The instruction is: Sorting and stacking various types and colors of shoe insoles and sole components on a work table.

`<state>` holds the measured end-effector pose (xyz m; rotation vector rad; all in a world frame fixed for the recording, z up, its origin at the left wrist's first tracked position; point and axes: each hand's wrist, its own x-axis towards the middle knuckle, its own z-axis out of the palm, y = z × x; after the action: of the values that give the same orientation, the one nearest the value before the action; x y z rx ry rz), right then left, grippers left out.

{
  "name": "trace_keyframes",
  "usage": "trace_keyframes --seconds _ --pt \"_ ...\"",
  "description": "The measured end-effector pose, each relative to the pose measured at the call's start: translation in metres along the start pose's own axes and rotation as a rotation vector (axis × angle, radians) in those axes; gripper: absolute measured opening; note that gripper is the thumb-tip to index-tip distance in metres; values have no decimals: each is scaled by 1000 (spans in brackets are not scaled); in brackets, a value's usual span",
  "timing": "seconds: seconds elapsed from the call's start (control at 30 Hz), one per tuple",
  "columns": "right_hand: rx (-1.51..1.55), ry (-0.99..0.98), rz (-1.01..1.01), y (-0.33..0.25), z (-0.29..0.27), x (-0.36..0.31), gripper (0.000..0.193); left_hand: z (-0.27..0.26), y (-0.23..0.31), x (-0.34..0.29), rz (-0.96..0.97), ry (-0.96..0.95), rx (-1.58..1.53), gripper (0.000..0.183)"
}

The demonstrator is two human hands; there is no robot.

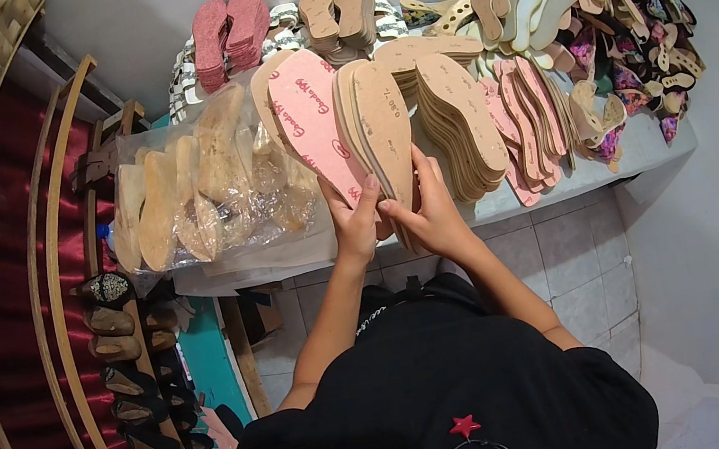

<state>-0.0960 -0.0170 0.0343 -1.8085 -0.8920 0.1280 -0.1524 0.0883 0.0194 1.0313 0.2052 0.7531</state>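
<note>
My left hand [357,225] is closed round the heel end of a pink shoe insole [308,113] with red print, and a tan one shows behind its edge. My right hand [430,212] grips the heel end of a thin stack of tan insoles [383,115], held upright beside the pink one. Both thumbs lie on the near faces and almost meet between the two. The fingers behind the insoles are mostly hidden. Just right of my right hand stands a tall stack of tan insoles [464,124] on the table [288,254].
Clear plastic bags of wooden-looking shoe forms [191,196] lie to the left. Behind are red insole stacks [230,36] and tan insole stacks [337,17]. Further right sit pink insoles [526,123], pale insoles [532,2] and flowered straps [593,49]. A shoe rack [129,361] stands at left.
</note>
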Motion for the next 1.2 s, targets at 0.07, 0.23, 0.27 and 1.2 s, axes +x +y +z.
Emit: trace_keyframes --seconds 0.07,0.23,0.27,1.2 --pt "44 -4 16 -1 -2 2 82 2 2 1 -15 6 -35 54" --pt "40 -22 67 -6 -6 5 87 -1 0 1 -17 -36 36 55" --pt "32 -36 56 -6 -7 5 86 0 1 1 -19 -37 38 55" --pt "-850 187 277 100 50 26 77 -38 14 2 -227 19 -8 38"
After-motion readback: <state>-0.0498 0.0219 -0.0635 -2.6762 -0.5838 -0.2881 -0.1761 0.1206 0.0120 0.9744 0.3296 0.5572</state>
